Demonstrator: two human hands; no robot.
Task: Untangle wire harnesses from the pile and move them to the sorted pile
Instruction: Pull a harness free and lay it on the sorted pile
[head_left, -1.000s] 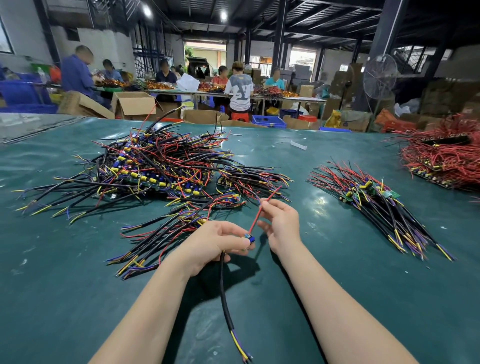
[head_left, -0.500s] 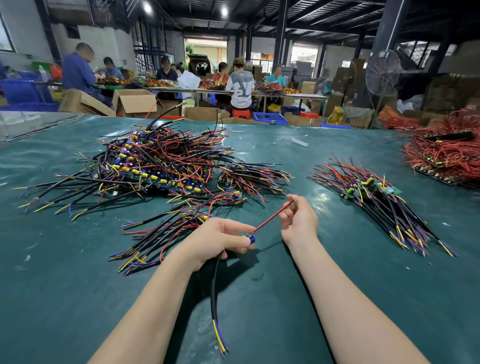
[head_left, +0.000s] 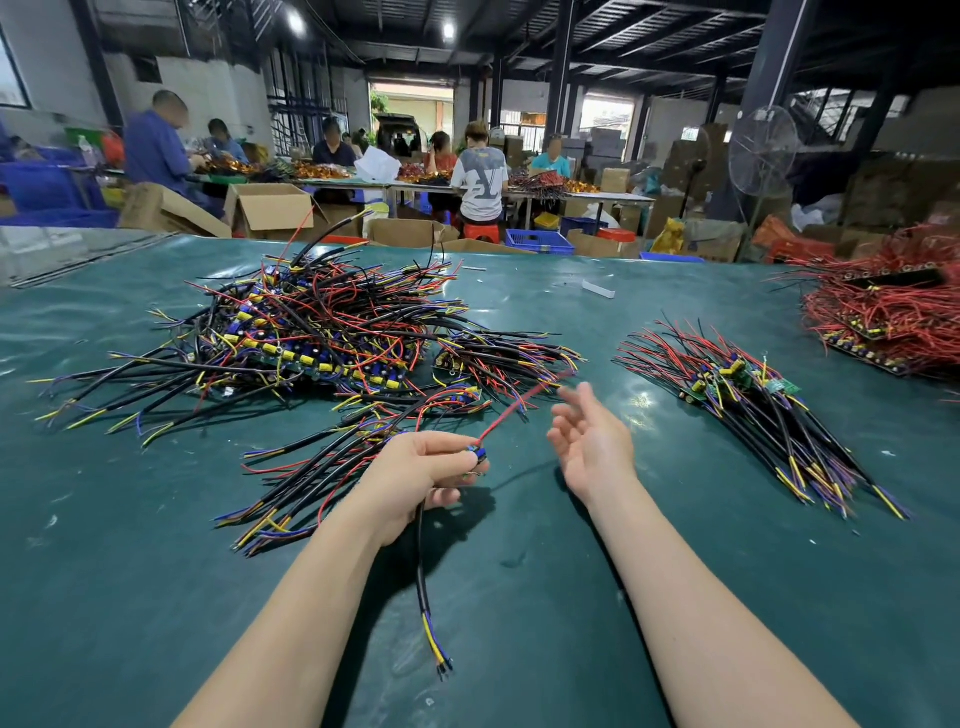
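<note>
My left hand pinches one wire harness at its small blue component. The harness's black cable hangs down toward me with yellow and blue ends, and its red wire stretches up to the right. My right hand hovers just right of that red wire, fingers spread and holding nothing. A big tangled pile of black, red, yellow and blue harnesses lies at the left, with a smaller loose bunch beside my left hand. The sorted pile lies in a neat row at the right.
The green table spreads around both arms. A heap of red wires sits at the far right edge. A small white scrap lies at the back. Behind the table are cardboard boxes, blue crates, a standing fan and several seated people.
My right hand has let go of the red wire's end and opened. The left hand keeps hold of the harness, whose black cable has swung a little.
</note>
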